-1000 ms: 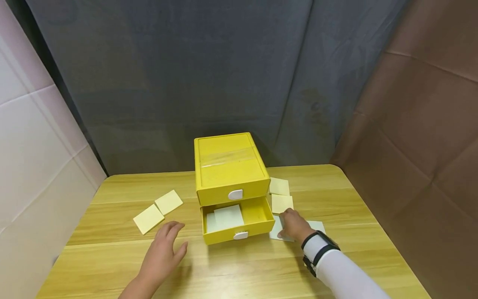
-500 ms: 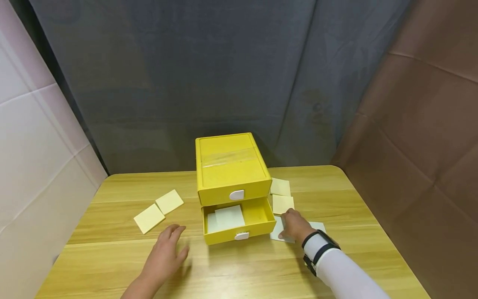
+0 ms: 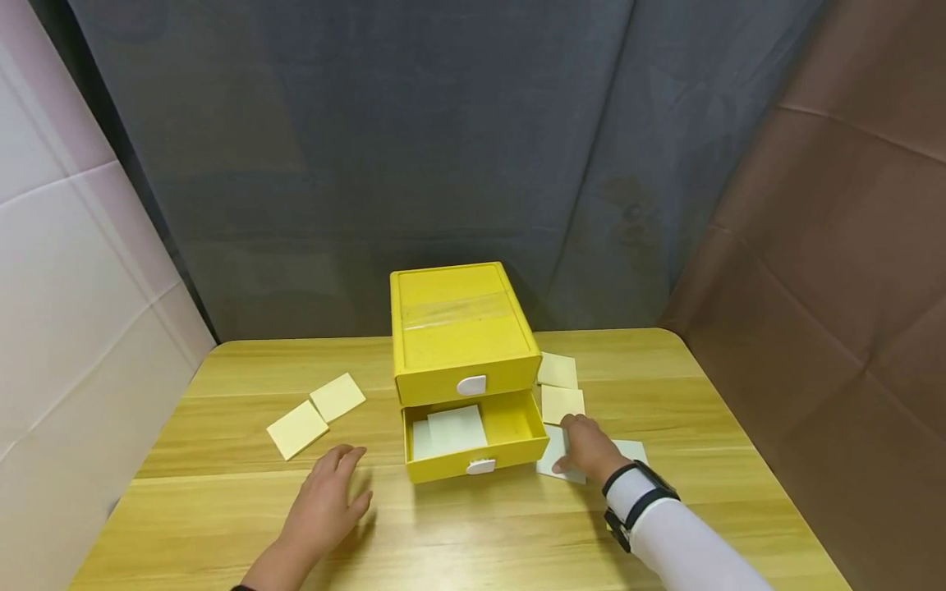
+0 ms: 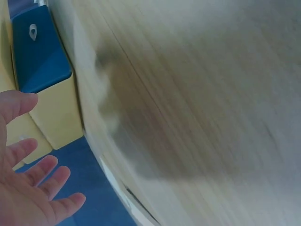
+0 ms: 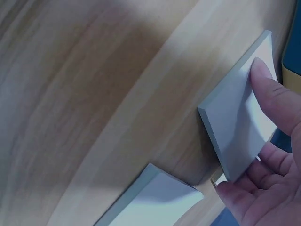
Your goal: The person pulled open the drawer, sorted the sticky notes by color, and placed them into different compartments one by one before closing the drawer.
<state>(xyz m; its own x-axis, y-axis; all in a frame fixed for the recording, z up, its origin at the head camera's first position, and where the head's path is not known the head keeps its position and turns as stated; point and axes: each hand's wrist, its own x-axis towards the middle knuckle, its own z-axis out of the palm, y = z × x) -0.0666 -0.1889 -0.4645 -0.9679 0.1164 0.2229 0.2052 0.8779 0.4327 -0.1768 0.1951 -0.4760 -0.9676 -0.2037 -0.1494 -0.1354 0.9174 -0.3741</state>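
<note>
Pad (image 5: 235,113) pinched in R hand (image 3: 589,450), near edge abt L-to-R, long axis unclear; L hand (image 3: 323,502) spread.

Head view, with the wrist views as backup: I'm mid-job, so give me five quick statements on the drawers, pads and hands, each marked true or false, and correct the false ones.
1. The lower drawer of the yellow drawer unit is pulled open. True.
2. The upper drawer is pulled out too. False: it is closed.
3. The right hand holds a white pad, thumb on its top face. True.
4. The left hand grips a pad. False: it holds nothing.
5. The pads to the left of the unit, one nearer and one farther, are blue. False: both are pale yellow.
</note>
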